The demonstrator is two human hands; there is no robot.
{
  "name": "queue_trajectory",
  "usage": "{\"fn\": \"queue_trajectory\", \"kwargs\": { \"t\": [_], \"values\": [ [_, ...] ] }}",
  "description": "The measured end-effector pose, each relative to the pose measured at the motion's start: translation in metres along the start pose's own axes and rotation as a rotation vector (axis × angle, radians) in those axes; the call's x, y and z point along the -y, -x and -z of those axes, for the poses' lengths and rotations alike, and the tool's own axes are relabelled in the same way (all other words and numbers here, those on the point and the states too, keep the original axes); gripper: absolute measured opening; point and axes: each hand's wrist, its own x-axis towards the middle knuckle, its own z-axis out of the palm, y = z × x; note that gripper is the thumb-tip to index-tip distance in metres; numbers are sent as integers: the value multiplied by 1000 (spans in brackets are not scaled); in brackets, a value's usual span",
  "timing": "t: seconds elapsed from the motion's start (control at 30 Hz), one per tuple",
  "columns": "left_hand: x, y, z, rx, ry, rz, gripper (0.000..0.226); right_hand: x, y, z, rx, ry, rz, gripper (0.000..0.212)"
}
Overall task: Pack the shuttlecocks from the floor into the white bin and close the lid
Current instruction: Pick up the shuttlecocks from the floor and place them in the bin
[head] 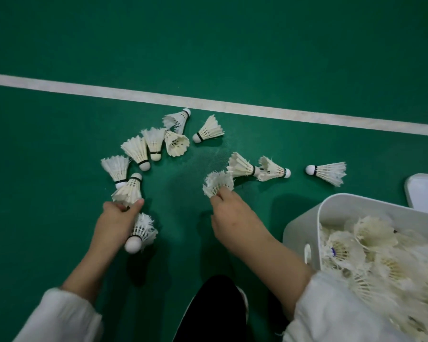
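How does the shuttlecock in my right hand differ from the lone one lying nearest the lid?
The held shuttlecock is pinched by the right hand, its feathers ragged, its cork hidden. The lone shuttlecock lies untouched on the floor, feathers neater, cork showing. Both are white-feathered.

Plain deep green floor (pixel 84 40), with a faint pale speckling near its middle. A single white line (pixel 208 104), slightly mottled with grey, crosses it. The loose shuttlecocks (pixel 209 129) have white feathers and white rounded tips, and most show a thin black band just above the tip. The bin (pixel 304 225) is plain white. The shuttlecocks inside it look creamier, yellowish along the ribs, and one bears a small blue mark (pixel 333 251). The lid (pixel 425 191) is white, the sleeves (pixel 59 314) are off-white and the trouser leg (pixel 213 307) is black.
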Motion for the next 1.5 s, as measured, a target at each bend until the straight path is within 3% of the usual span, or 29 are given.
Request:
{"fn": "queue_trajectory", "kwargs": {
  "t": [0.13, 0.23, 0.3, 0.43, 0.6, 0.77, 0.9, 0.97, 1.07, 1.2, 1.33, 1.4, 1.5],
  "values": [
    [1, -10, -12, 26, 425, 132, 50, -5, 8, 2, -65, -65, 70, 28],
    [-6, -13, -15, -60, 656, 254, 42, -12, 16, 14, -143, -167, 56, 34],
    [-12, -7, -14, -139, 613, 192, 34, -16, 22, 21, -212, -227, 51, 33],
    [-34, 27, 1, -193, 468, -183, 16, -22, 41, 46, -256, -406, -9, 19],
    [-101, 80, 24, -35, 511, -548, 21, -56, 103, 96, -215, -757, -129, 33],
    [-172, 161, 27, 146, 458, -879, 12, -108, 195, 127, -408, -709, -260, 12],
    [-191, 204, 5, 249, 265, -1074, 1, -126, 228, 93, -323, -604, -345, 14],
    [-191, 214, -10, 268, 156, -1167, 20, -124, 225, 64, -285, -471, -287, 25],
    [-183, 218, -29, 274, 69, -1231, 29, -120, 210, 22, -224, -242, -134, 15],
    [-178, 224, -42, 221, -32, -1288, 24, -125, 203, -3, -100, -185, -79, 25],
    [-184, 229, -46, 193, -113, -1316, 27, -136, 220, 35, -287, -322, -153, 30],
    [-188, 234, -48, 204, -141, -1347, 27, -142, 228, 58, -458, -441, -155, 33],
    [-195, 246, -57, 219, -247, -1442, 27, -145, 224, 75, -507, -330, -68, 45]
  ]
}}
